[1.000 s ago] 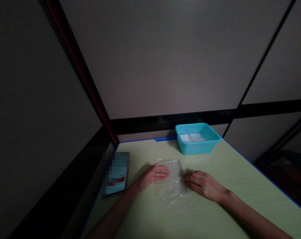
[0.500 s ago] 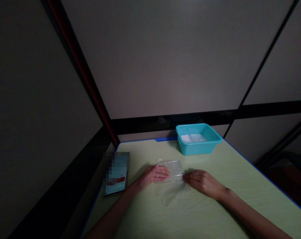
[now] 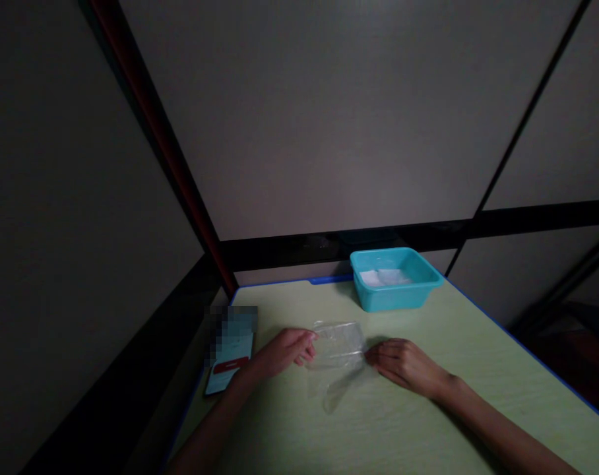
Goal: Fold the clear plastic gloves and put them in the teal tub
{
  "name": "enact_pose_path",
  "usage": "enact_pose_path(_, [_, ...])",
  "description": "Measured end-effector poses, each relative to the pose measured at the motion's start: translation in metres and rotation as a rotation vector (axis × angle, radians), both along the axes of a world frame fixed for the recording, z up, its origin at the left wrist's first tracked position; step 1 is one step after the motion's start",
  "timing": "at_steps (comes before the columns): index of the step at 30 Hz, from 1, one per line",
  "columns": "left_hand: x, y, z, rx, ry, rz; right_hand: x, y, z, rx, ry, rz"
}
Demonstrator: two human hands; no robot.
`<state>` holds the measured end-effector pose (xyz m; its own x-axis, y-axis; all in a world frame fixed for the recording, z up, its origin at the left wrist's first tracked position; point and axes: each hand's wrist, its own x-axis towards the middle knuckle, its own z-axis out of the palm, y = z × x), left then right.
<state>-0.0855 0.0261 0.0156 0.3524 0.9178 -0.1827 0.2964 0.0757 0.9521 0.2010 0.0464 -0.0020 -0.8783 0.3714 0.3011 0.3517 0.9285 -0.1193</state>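
Note:
A clear plastic bag (image 3: 340, 346) lies on the table between my two hands, its upper part folded into a rough rectangle and a loose flap trailing toward me. My left hand (image 3: 292, 349) is at the bag's left edge, fingers curled in and thumb and forefinger closed on the film near its upper left corner. On the opposite side, my right hand (image 3: 398, 363) has its fingers pressed together, the tips pinching the right edge against the tabletop. The undersides of the right fingers are hidden.
A turquoise plastic basin (image 3: 396, 297) with white paper-like pieces (image 3: 386, 277) inside stands at the back right. A phone (image 3: 235, 349) with a lit screen lies at the table's left edge. The light table (image 3: 378, 435) has blue edging and meets wall panels behind.
My left hand has drawn back to the left from lying flat over the bag, and its fingers have curled at the edge. My right hand has stayed in place.

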Motion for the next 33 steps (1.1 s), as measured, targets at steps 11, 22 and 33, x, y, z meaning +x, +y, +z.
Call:
enact_pose_path(11, [0.008,0.003,-0.006,0.06,0.052,0.115,-0.027,0.018,0.017,-0.567,0.199,-0.335])
enact_pose_path(22, [0.011,0.01,-0.027,0.098,0.039,0.259,-0.041,0.026,-0.012,-0.496,0.305,-0.627])
enact_pose_path(33, [0.014,0.007,-0.023,0.124,0.044,0.308,-0.04,0.031,-0.011,-0.452,0.226,-0.607])
